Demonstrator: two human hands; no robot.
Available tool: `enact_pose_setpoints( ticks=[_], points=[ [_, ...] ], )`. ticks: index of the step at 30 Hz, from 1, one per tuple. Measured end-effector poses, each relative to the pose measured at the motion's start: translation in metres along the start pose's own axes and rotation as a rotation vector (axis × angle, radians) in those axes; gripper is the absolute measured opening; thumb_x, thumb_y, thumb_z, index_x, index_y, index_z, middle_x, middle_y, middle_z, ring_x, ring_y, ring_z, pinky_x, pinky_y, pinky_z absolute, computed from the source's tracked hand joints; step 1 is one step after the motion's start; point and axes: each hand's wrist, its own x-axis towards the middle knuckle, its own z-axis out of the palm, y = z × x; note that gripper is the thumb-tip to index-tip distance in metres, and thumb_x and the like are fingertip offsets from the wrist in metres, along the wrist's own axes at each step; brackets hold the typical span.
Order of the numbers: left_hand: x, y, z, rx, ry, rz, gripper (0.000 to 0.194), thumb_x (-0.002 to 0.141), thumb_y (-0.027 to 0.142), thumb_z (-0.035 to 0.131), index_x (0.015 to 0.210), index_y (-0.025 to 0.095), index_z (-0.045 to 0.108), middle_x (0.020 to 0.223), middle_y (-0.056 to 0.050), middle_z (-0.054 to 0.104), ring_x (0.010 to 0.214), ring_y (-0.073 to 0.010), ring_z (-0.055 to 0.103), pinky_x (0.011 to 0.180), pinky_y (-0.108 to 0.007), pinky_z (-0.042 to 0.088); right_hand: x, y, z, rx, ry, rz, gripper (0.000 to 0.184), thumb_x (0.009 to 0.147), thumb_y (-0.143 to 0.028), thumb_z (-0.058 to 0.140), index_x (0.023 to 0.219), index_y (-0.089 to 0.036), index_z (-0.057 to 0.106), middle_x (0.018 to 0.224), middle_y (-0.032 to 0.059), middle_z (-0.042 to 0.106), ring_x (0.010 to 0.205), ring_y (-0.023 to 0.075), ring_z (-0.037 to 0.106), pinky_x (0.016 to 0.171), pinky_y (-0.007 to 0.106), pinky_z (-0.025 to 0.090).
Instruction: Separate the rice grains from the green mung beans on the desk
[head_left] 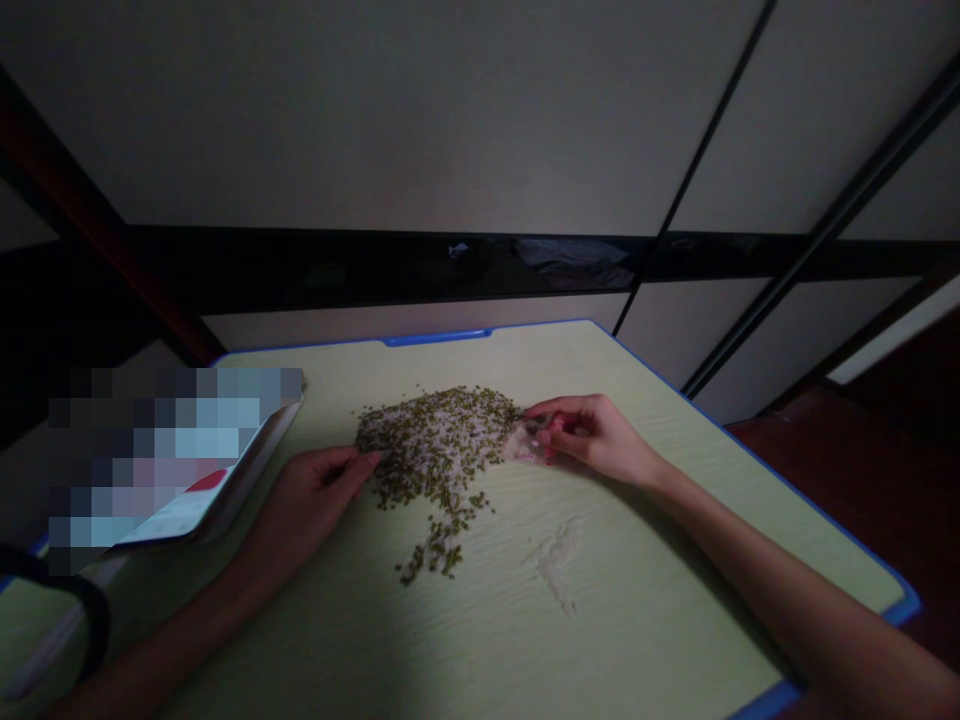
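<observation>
Beyond both hands, the table's (637,630) far edge runs along its blue rim (754,454), close to a pale cupboard (405,120) with a dark glossy band (360,270). Outward from the right hand (604,440), a stretch of tabletop reaches the sloping side rim; outward from the left hand (304,500), a tilted panel (172,515), partly masked by blocks, takes up the room. The surface is pale yellow-green, shadowed nearer the body, and past the right forearm lies a dark reddish floor (855,465). Between the hands, which are well apart, spreads a heap (439,440) of green beans and pale grains, with a tail of beans trailing toward the body. Nearer the body than the right hand sits a pale patch (556,565). The right hand pinches a small clear bag (523,444) with red marks at the heap's edge; its contents are unclear. The left fingertips touch the opposite edge, though the light is too dim to tell whether they grip a bean.
</observation>
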Motion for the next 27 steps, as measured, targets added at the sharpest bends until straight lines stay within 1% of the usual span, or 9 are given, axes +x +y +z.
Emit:
enact_pose_setpoints(
  ticks=[2,6,8,14,17,19,21,27],
  points=[
    [0.0001,-0.0004,-0.0002,0.006,-0.003,-0.007,0.037,0.065,0.050,0.040,0.043,0.020,0.035,0.040,0.009,0.029,0.041,-0.0085,0.032,0.044,-0.022,0.024,-0.0002,-0.0003,0.0001,0.011,0.004,-0.003,0.033,0.070,-0.019,0.053,0.100,-0.007,0.060,0.060,0.0003,0.051,0.048,0.0076,0.042,0.042,0.020,0.032],
    [-0.0004,-0.0004,-0.0005,0.016,-0.006,-0.009,0.038,0.064,0.051,0.040,0.043,0.020,0.034,0.040,0.008,0.029,0.041,-0.0086,0.033,0.044,-0.021,0.024,-0.0005,-0.0008,0.0024,-0.014,-0.015,-0.017,0.033,0.070,-0.021,0.053,0.100,-0.007,0.060,0.055,-0.0028,0.045,0.045,0.0062,0.037,0.040,0.019,0.029],
    [-0.0005,-0.0003,-0.0007,0.014,0.006,-0.007,0.038,0.064,0.051,0.040,0.043,0.020,0.034,0.040,0.008,0.029,0.041,-0.0084,0.032,0.044,-0.021,0.024,-0.0002,0.0001,0.0023,-0.023,-0.016,-0.008,0.033,0.070,-0.020,0.052,0.100,-0.008,0.060,0.055,-0.0033,0.044,0.044,0.0061,0.036,0.040,0.019,0.029],
    [0.0000,0.0009,-0.0013,0.015,0.009,-0.001,0.036,0.063,0.050,0.039,0.043,0.021,0.034,0.041,0.008,0.029,0.042,-0.0086,0.032,0.045,-0.022,0.025,0.0018,0.0022,-0.0021,-0.035,0.070,-0.001,0.031,0.069,-0.019,0.054,0.096,-0.007,0.062,0.056,-0.0024,0.045,0.046,0.0067,0.038,0.042,0.020,0.030],
    [-0.0005,0.0013,-0.0012,0.010,0.003,-0.009,0.036,0.063,0.051,0.039,0.044,0.020,0.035,0.041,0.008,0.029,0.042,-0.0089,0.033,0.046,-0.022,0.025,0.0011,0.0011,-0.0001,-0.008,0.024,-0.004,0.032,0.069,-0.020,0.054,0.097,-0.008,0.061,0.056,-0.0024,0.046,0.046,0.0066,0.039,0.041,0.020,0.031],
    [-0.0007,0.0011,-0.0008,0.008,-0.004,-0.010,0.037,0.063,0.051,0.039,0.043,0.020,0.035,0.041,0.008,0.029,0.042,-0.0088,0.033,0.046,-0.022,0.025,0.0004,0.0011,0.0021,0.011,-0.018,0.000,0.032,0.069,-0.020,0.053,0.098,-0.009,0.061,0.055,-0.0034,0.045,0.045,0.0065,0.039,0.041,0.020,0.031],
    [-0.0004,0.0010,-0.0004,0.011,0.000,-0.004,0.038,0.063,0.051,0.039,0.043,0.021,0.033,0.041,0.008,0.028,0.042,-0.0087,0.032,0.046,-0.022,0.025,0.0004,0.0023,0.0030,0.018,-0.030,0.014,0.032,0.069,-0.020,0.053,0.098,-0.009,0.060,0.052,-0.0043,0.042,0.044,0.0065,0.039,0.040,0.019,0.031],
    [0.0009,0.0024,-0.0007,0.012,0.011,0.004,0.036,0.064,0.050,0.039,0.043,0.021,0.032,0.041,0.008,0.028,0.042,-0.0086,0.032,0.045,-0.022,0.025,0.0030,0.0067,-0.0021,-0.033,0.086,0.013,0.032,0.068,-0.020,0.053,0.095,-0.007,0.061,0.056,-0.0013,0.047,0.046,0.0074,0.040,0.041,0.021,0.032]
  ],
)
